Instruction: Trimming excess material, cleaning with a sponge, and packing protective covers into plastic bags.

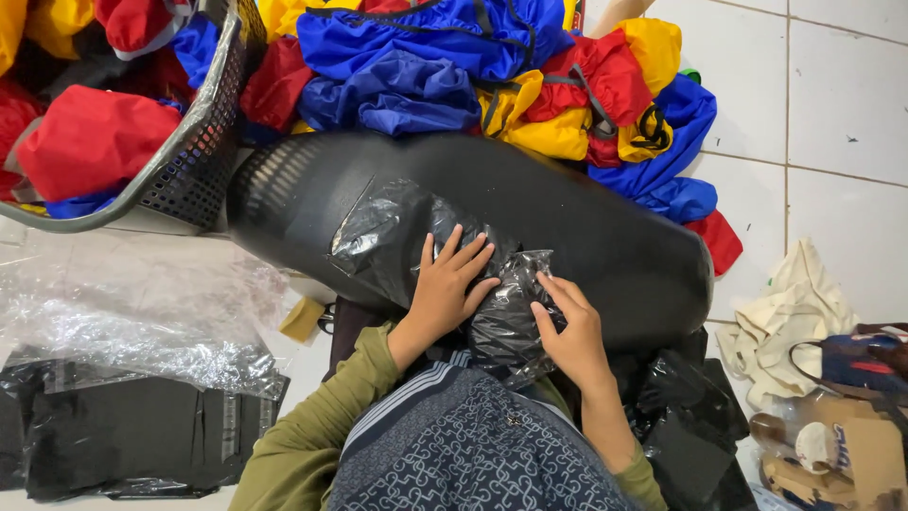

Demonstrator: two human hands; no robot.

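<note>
Past the grey mesh plastic basket (194, 156) of red, blue and yellow cloth bundles, the left hand (446, 289) lies flat, fingers spread, on a crinkled black plastic bag (454, 270) atop an overturned black basket (586, 222), the right hand (570, 331) pinching its bunched end

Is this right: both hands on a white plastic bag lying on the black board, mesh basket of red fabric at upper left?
Not quite. The head view shows the plastic bag is black, not white. The rest holds: left hand and right hand both rest on it, on the black board, with the mesh basket of red fabric at upper left.
</note>
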